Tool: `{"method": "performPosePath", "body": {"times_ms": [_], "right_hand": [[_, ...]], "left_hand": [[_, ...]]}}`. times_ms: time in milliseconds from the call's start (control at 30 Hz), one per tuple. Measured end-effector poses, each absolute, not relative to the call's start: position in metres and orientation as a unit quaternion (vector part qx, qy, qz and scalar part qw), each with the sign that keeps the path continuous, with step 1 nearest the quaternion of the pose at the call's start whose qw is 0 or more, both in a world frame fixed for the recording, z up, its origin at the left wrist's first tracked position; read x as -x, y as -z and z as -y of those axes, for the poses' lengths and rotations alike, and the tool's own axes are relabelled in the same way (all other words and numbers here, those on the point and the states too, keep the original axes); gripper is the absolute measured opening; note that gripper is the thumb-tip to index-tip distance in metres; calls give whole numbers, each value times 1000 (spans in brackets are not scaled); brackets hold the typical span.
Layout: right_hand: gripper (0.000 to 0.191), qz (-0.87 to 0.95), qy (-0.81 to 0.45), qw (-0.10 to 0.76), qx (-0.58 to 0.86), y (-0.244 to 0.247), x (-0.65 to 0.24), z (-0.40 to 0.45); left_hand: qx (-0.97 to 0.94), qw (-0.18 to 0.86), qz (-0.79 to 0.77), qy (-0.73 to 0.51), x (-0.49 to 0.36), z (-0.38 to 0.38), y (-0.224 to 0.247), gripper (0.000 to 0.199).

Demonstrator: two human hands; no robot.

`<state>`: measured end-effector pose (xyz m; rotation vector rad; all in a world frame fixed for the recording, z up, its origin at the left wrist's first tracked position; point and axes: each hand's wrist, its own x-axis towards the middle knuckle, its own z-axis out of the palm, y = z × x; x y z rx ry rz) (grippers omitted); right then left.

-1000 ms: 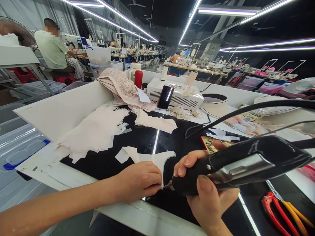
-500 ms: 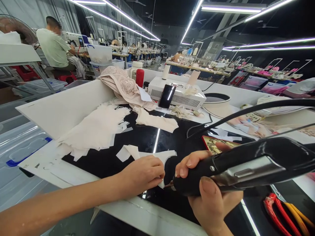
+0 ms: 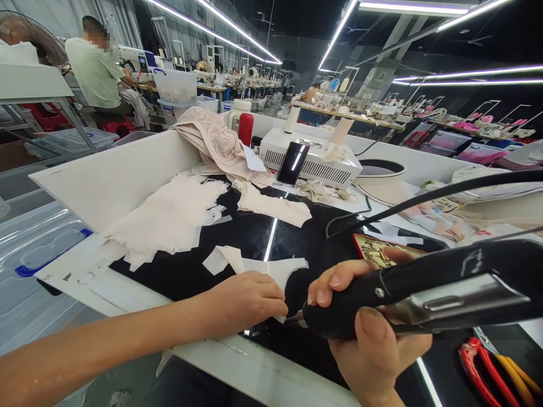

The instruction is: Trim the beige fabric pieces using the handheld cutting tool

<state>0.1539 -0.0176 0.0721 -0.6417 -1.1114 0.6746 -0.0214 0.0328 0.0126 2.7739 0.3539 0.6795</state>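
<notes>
My left hand (image 3: 250, 299) presses its closed fingers on a pale cut fabric piece (image 3: 278, 271) near the front edge of the glossy black work surface (image 3: 186, 280). My right hand (image 3: 369, 328) is wrapped round a black handheld tool (image 3: 424, 288) with a metal lever and a cable. The tool's thin metal tip points left and lies close to the fabric edge by my left fingertips; whether they touch is hard to tell. Behind, another pale fabric piece (image 3: 274, 208) lies flat, and a pile of pale pieces (image 3: 165, 217) is at the left.
Red-handled scissors (image 3: 481, 367) lie at the right front. A tray of small parts (image 3: 377, 251) sits beyond my right hand. Farther back are a phone (image 3: 292, 163), a white vented box (image 3: 311, 155) and lace fabric (image 3: 216, 138). A person (image 3: 95, 73) sits at the far left.
The view has shifted slightly. The tool's rear has swung a little, and my left fingers are pressed a bit closer together on the fabric. Both hands keep their holds.
</notes>
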Motion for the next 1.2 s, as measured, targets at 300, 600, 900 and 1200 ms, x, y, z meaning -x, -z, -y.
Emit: {"method": "performPosePath", "body": {"times_ms": [300,600,900,1200], "right_hand": [[46,520,-302,744,290,-74,-156,17],[48,500,-306,756,291,-75,-154,18],[48,496,-307,760,288,-74,-154,17],[49,478,-305,775,281,-78,-153,14]], "left_hand": [[-952,122,-100,-262,28,-35,-12,17],[-957,105,-104,-250,29,-33,-10,22],[-958,90,-94,-257,30,-34,-9,22],[-954,67,-88,-277,28,-33,-5,21]]}}
